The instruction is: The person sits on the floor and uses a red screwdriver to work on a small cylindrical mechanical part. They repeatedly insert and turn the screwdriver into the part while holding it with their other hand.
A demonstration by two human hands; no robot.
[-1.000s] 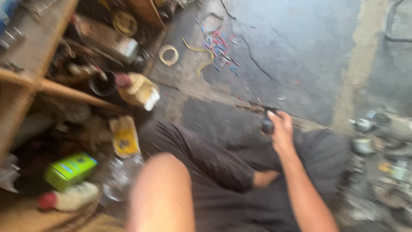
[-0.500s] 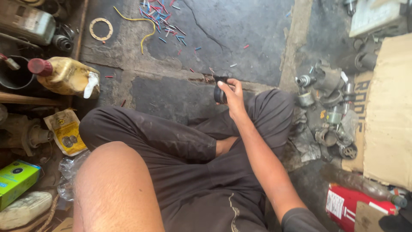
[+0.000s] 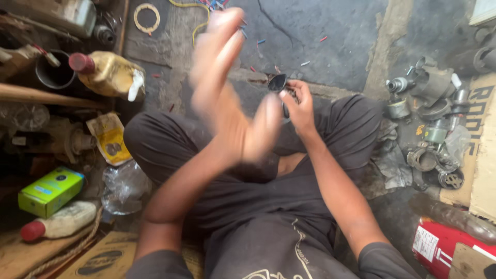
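Observation:
I sit cross-legged on a dark concrete floor in dark trousers. My right hand [image 3: 298,106] is closed around a small black part [image 3: 279,83] with a thin stem, held above my right knee. My left hand [image 3: 227,88] is raised in front of me, blurred by motion, fingers spread and holding nothing, just left of the black part.
A yellow oil bottle with a red cap [image 3: 106,74] lies at the left by a black pot [image 3: 54,75]. A green box [image 3: 50,190] and white bottle [image 3: 61,221] lie lower left. Grey metal parts [image 3: 431,121] crowd the right, and a red can [image 3: 447,243] lies lower right. Wire scraps [image 3: 230,10] lie ahead.
My left hand has swung up from low at the left into the middle of view, towards the black part. My right hand keeps its hold on the part. The view has shifted right.

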